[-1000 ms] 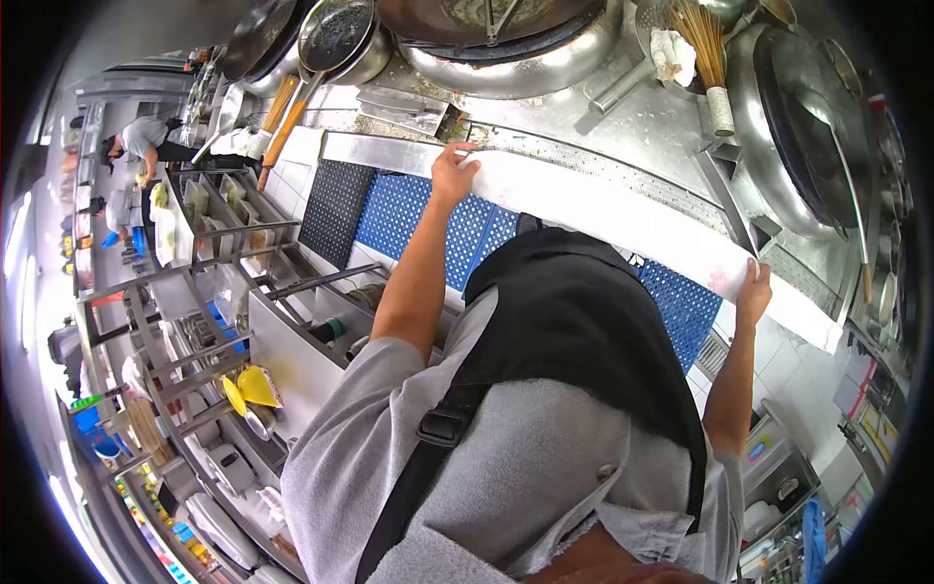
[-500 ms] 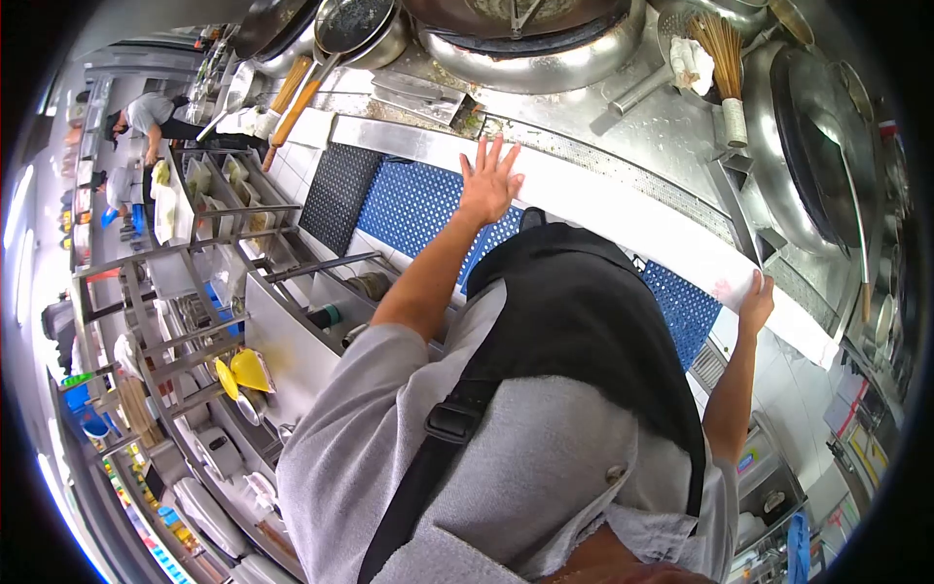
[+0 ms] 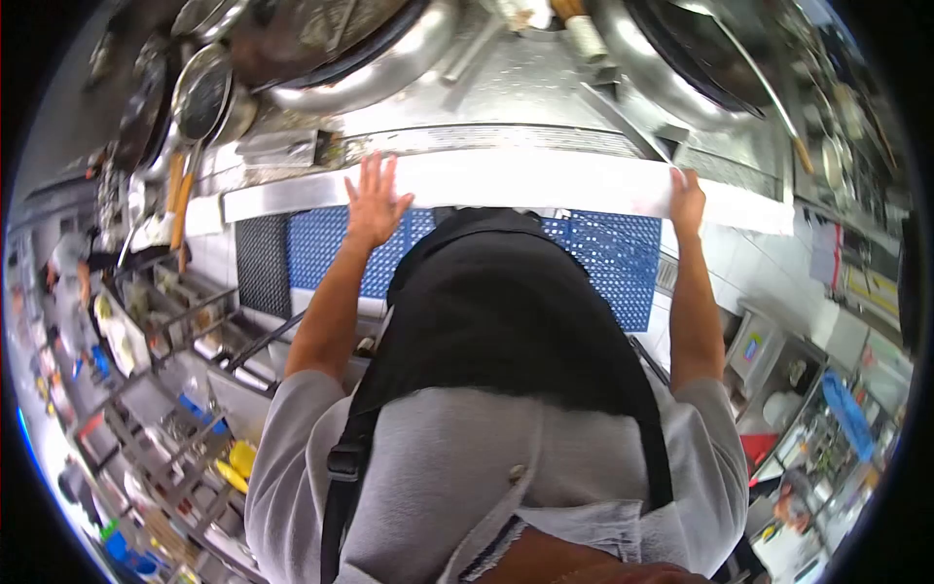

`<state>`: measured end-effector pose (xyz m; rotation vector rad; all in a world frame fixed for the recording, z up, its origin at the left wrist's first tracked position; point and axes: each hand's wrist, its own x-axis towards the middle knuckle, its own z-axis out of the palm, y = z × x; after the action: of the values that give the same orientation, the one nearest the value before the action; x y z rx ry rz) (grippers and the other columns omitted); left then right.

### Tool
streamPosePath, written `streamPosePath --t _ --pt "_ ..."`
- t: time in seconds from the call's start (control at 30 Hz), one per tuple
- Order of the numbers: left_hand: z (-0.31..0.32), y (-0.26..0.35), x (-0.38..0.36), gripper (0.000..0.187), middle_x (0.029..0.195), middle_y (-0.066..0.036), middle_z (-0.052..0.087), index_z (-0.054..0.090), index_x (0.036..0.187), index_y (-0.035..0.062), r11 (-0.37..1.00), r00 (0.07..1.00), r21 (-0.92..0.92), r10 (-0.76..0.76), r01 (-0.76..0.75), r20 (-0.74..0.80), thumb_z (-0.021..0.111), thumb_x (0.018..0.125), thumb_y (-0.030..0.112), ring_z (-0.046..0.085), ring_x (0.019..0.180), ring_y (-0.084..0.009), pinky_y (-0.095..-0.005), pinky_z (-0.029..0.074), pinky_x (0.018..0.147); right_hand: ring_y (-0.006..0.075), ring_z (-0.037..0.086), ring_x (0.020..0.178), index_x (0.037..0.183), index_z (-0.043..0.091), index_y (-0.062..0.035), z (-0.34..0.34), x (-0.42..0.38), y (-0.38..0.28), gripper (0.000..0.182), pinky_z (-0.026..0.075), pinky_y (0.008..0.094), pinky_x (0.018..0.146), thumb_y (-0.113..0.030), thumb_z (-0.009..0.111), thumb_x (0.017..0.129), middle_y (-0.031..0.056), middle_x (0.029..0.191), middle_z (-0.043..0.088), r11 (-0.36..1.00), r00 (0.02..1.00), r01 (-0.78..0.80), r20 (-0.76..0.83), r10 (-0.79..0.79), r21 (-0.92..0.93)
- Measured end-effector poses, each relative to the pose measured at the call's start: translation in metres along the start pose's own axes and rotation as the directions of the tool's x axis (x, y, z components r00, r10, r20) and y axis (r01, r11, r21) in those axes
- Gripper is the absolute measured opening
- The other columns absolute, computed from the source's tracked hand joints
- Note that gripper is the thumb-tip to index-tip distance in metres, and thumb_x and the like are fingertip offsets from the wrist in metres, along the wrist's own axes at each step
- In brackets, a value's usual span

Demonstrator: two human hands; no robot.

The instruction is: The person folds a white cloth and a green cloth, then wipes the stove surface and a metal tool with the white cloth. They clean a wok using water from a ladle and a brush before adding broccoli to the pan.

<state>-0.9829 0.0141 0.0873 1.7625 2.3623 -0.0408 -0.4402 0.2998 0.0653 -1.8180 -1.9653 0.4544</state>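
The white strip (image 3: pixel 525 180) is laid along the front edge of the counter (image 3: pixel 545 94), its long axis running from side to side, roughly parallel to the line between the two hands. Its left end is overlaid by the left hand (image 3: pixel 373 202), which is held palm down with fingers spread wide; its front edge, towards the right end, is met by the right hand (image 3: pixel 687 202), whose fingers are bent close together, though whether the strip is pinched cannot be told. The strip is observed to be thin and nearly flat; cloth or paper cannot be determined. Shiny bare steel (image 3: pixel 282 198) is exposed at left; a perforated blue mat (image 3: pixel 613 263) is noted below, and a round, dark wok (image 3: pixel 715 63) beyond
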Motion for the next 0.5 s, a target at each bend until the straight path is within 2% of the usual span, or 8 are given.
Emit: streamPosePath --t 0.1,0.17,0.37,0.4,0.5 --pt "0.001 -0.001 0.002 0.083 0.171 -0.010 0.010 0.019 0.163 0.0207 0.999 1.000 0.047 -0.018 0.017 0.022 0.053 0.098 0.057 0.005 0.158 -0.0309 -0.0652 0.006 0.122 0.0491 0.066 0.089 0.104 0.064 -0.0053 -0.001 -0.001 -0.007 0.036 0.050 0.0522 0.077 -0.041 0.063 0.098 0.0283 0.092 0.069 0.999 1.000 -0.028 -0.002 0.028 -0.044" --pt "0.002 -0.002 0.000 0.082 0.170 -0.010 0.011 0.020 0.163 0.0213 0.998 0.999 0.060 -0.030 0.027 0.040 0.054 0.098 0.056 0.005 0.158 -0.0306 -0.0652 0.006 0.122 0.0475 0.067 0.090 0.105 0.064 -0.0049 0.000 -0.002 -0.007 0.035 0.051 0.0509 0.079 -0.039 0.064 0.098 0.0266 0.095 0.070 0.999 1.000 0.013 -0.006 -0.013 -0.036" --pt "-0.002 0.000 0.001 0.079 0.170 -0.011 0.014 0.021 0.162 0.0217 0.999 0.999 0.029 -0.024 0.023 0.027 0.056 0.098 0.052 0.007 0.157 -0.0320 -0.0655 0.006 0.122 0.0446 0.068 0.093 0.107 0.065 -0.0037 -0.003 -0.003 -0.010 0.036 0.052 0.0489 0.082 -0.039 0.065 0.097 0.0232 0.100 0.072 0.995 0.996 -0.093 0.011 0.093 -0.042" --pt "-0.005 -0.001 -0.001 0.080 0.170 -0.011 0.013 0.021 0.162 0.0216 0.999 0.999 0.028 -0.025 0.024 0.037 0.056 0.098 0.052 0.007 0.157 -0.0322 -0.0656 0.007 0.122 0.0437 0.068 0.091 0.107 0.065 -0.0029 -0.003 -0.004 -0.010 0.031 0.052 0.0481 0.081 -0.032 0.066 0.097 0.0218 0.093 0.072 0.997 0.997 -0.066 -0.040 0.065 -0.033" --pt "-0.010 0.004 0.002 0.076 0.170 -0.012 0.012 0.021 0.163 0.0206 0.999 0.998 0.040 -0.022 0.019 0.054 0.053 0.100 0.049 0.006 0.157 -0.0327 -0.0642 0.008 0.122 0.0423 0.067 0.091 0.107 0.066 -0.0032 -0.015 0.001 0.011 0.020 0.052 0.0477 0.083 -0.020 0.063 0.098 0.0201 0.097 0.070 0.988 0.996 -0.063 -0.058 0.072 0.143"
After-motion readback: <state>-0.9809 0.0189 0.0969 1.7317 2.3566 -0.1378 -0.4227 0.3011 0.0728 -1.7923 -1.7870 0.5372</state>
